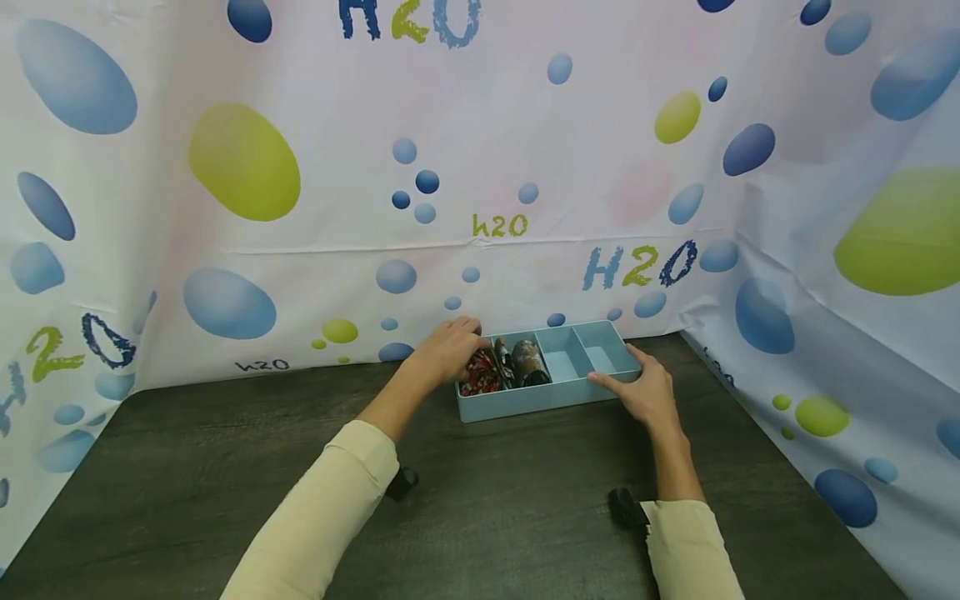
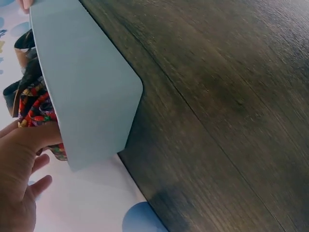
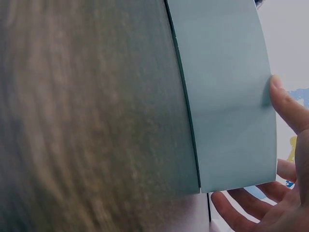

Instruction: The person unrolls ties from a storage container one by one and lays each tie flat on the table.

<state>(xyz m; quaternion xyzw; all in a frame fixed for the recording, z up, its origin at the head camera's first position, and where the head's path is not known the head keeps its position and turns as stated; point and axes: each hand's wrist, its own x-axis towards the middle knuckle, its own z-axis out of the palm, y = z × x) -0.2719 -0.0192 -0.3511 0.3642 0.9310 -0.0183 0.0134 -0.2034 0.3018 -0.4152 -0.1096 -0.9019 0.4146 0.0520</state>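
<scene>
A long pale blue divided box [image 1: 540, 398] sits near the back of the dark table. My left hand [image 1: 448, 348] is over its left end, with the thumb down on a red patterned cloth [image 1: 480, 375] bunched in the end compartment. In the left wrist view that cloth [image 2: 36, 106] bulges above the rim between thumb and fingers. Beside it lie a dark patterned roll [image 1: 504, 360] and a thicker brown-and-black roll [image 1: 529, 363]. My right hand [image 1: 647, 390] grips the box's right end, thumb against the front wall, fingers [image 3: 241, 208] round the end.
The two right compartments [image 1: 566, 362] show bare bottoms. Behind the box hangs a white sheet [image 1: 480, 150] with blue and green spots, which also runs along both sides. Bare dark tabletop [image 1: 510, 500] lies in front. A black device [image 1: 402, 483] is at the left cuff.
</scene>
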